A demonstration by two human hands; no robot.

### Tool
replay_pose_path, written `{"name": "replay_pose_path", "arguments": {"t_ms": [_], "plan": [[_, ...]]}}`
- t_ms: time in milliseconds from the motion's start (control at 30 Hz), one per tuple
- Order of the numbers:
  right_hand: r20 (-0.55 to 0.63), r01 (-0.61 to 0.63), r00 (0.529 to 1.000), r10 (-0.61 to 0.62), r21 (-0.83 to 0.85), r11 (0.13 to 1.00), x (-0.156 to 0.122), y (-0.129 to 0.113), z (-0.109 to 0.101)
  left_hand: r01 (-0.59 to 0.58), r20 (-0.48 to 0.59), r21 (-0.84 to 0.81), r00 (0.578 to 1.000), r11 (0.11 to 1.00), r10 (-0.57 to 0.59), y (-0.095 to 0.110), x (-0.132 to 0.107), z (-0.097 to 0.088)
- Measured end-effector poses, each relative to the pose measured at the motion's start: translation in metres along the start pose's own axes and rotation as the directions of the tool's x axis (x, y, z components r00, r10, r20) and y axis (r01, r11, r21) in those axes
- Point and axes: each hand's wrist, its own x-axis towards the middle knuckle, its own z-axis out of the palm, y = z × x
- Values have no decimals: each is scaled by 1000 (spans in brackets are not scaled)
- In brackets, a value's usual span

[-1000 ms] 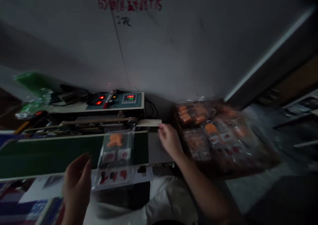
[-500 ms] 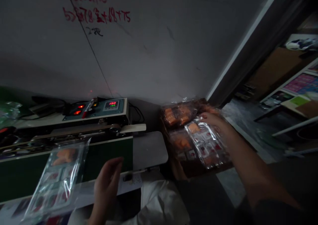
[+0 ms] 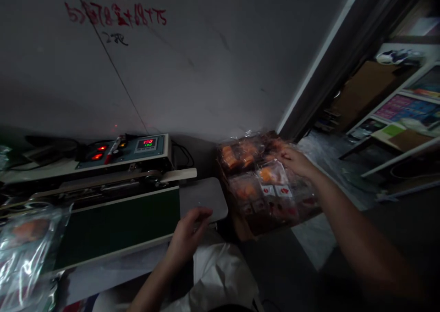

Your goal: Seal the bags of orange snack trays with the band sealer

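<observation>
My left hand (image 3: 192, 229) hovers over the near edge of the machine's grey end plate (image 3: 206, 197). Its fingers are bent but loose, thumb apart, holding nothing. My right hand (image 3: 294, 160) is over the open cardboard box (image 3: 245, 229), by the upper edge of a clear plastic bag (image 3: 275, 176) with an orange item and small white packets with red marks. Its fingers look slightly parted, not gripping the bag. More bags with orange items (image 3: 245, 190) lie beneath. At far left another filled clear bag (image 3: 25, 252) lies on the green conveyor belt (image 3: 120, 225).
The belt sealing machine (image 3: 147, 153) has a lit red and green display and glowing switches; a red marker (image 3: 112, 151) rests on top. A wall with handwriting stands behind. Shelves (image 3: 402, 108) are at right. White cloth (image 3: 223, 275) covers the lap.
The bag on the belt has moved left in view. My left hand has moved right to the end plate. The bag under my right hand now lies flatter in the box; the view turned right.
</observation>
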Motion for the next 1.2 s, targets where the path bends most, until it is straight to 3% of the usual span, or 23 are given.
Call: {"name": "replay_pose_path", "arguments": {"t_ms": [100, 167, 233, 333, 400, 467, 567, 600, 667, 733, 767, 867, 967, 1000, 1033, 1133, 1167, 1200], "plan": [[-163, -34, 985, 59, 151, 988, -3, -25, -16, -12, 57, -67, 998, 998, 16, 6, 10, 5], [-296, 26, 952, 75, 323, 946, -8, -50, -22, -46, 69, -122, 996, 991, 55, 21, 24, 10], [-357, 139, 933, 44, 472, 870, -16, -83, -19, -121, 27, -187, 991, 975, 128, 43, 44, 15], [-388, 257, 922, 9, 627, 736, -31, -137, 3, -283, -67, -309, 959, 908, 276, 80, 76, 21], [-304, 217, 952, 20, 722, 658, -40, -166, 19, -293, -78, -418, 954, 860, 288, 96, 89, 19], [-169, 127, 985, 16, 797, 590, -42, -185, 27, -175, -38, -520, 983, 836, 182, 101, 89, 9], [-113, 111, 993, -30, 823, 557, -34, -196, 29, 15, 9, -596, 1000, 803, -12, 89, 70, -16], [-62, 83, 997, -55, 815, 574, -31, -198, 31, 37, 4, -607, 999, 794, -43, 82, 61, -25], [170, -56, 979, -112, 753, 655, -29, -200, 45, 51, -15, -614, 997, 787, -76, 69, 44, -40], [393, -176, 910, -129, 650, 740, -34, -200, 73, 85, -13, -585, 993, 807, -114, 59, 30, -51], [435, -193, 891, -126, 616, 764, -38, -200, 90, 112, -8, -565, 990, 817, -141, 55, 23, -54], [360, -157, 928, -96, 610, 776, -44, -196, 132, 182, -20, -537, 973, 824, -228, 47, 7, -63], [270, -16, 946, -176, 584, 812, -30, -200, 145, 199, -36, -527, 966, 826, -255, 46, -4, -72], [300, 54, 917, -262, 558, 828, -22, -206, 144, 203, -16, -519, 969, 831, -246, 47, -7, -75], [373, 121, 854, -363, 536, 836, -14, -214, 142, 210, 20, -511, 972, 834, -233, 47, -9, -78], [622, 245, 524, -582, 544, 803, 2, -249, 141, 238, 152, -507, 971, 829, -186, 49, -11, -84], [662, 256, 427, -616, 565, 785, 4, -260, 144, 252, 193, -511, 965, 822, -176, 48, -12, -84], [682, 261, 362, -636, 581, 771, 5, -269, 148, 269, 228, -515, 958, 814, -173, 47, -12, -84]]}}
